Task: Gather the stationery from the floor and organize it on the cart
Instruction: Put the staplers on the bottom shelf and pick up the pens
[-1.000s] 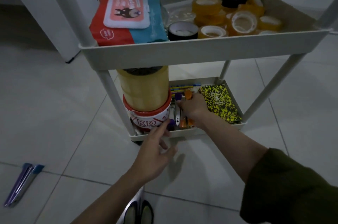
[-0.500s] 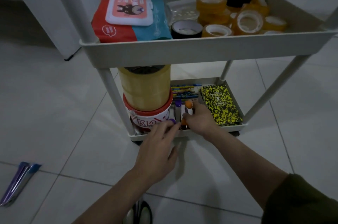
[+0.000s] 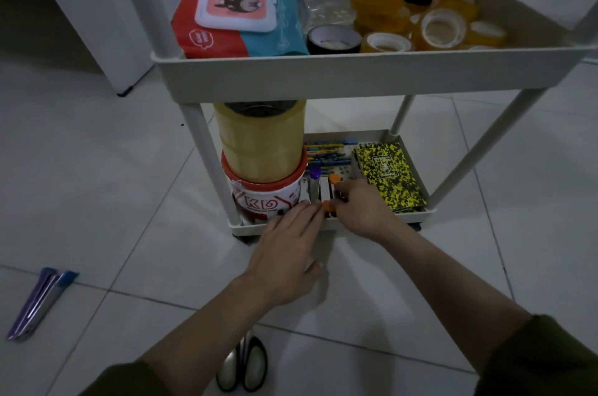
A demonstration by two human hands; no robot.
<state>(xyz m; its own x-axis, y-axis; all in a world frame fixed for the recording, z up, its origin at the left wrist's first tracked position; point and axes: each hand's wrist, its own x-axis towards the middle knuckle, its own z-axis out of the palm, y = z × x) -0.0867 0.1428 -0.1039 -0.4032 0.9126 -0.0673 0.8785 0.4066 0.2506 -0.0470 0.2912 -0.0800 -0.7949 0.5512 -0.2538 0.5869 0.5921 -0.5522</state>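
Fingertips of both hands are disappearing among the small cutters point(image 3: 318, 190) on the cart's point(image 3: 372, 72) bottom shelf, so any grip is hard to make out. Left hand point(image 3: 284, 253) is reaching in with fingers point(image 3: 310, 211) nearly straight, touching an orange cap point(image 3: 327, 205); right hand point(image 3: 364, 209) is curling around that same cluster, beside the yellow notebook point(image 3: 388, 175). Two more cutters point(image 3: 40, 302) and scissors point(image 3: 242, 369) are lying on the floor point(image 3: 97, 185).

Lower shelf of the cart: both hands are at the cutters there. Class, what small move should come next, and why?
Probably let go of the orange-capped cutter and draw both hands back. The left hand and right hand meet on it at the lower shelf, where it already lies beside the purple-capped one. Two cutters and scissors remain on the floor.
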